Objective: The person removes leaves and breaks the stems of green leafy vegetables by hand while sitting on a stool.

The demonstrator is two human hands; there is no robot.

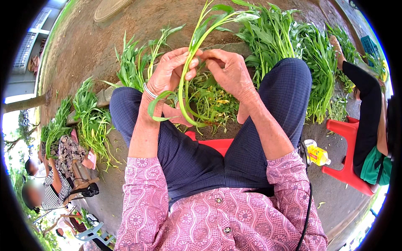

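**Q:** What do the two hands hold?

**A:** The left hand (169, 73) is curled around a long green stem (184, 79), its fingers (190, 67) clenched on it near the upper bend. The right hand (228, 71) meets it from the other side, fingertips pinching the same stem just beside the left thumb. A silver bangle (149, 90) sits on the left wrist.

**Q:** Where does the stem lie?

**A:** It arcs between the knees: the leafy top (234, 14) rises above the hands, while the lower part curves down in front of the left palm and ends over a heap of trimmed leaves (211, 102) on the ground.

**Q:** What surrounds the hands?

**A:** The person sits on a red stool (215, 144), in dark checked trousers (197, 161) and a pink patterned shirt (217, 219). Bundles of the same greens (289, 46) lie on the bare ground (88, 46) ahead and to the right; a smaller bunch (134, 65) lies to the left.

**Q:** Anything else nearby?

**A:** A yellow bottle (318, 155) lies near a second red stool (349, 167), occupied by another person in dark sleeves. Further seated people handle greens (90, 119) at far left.
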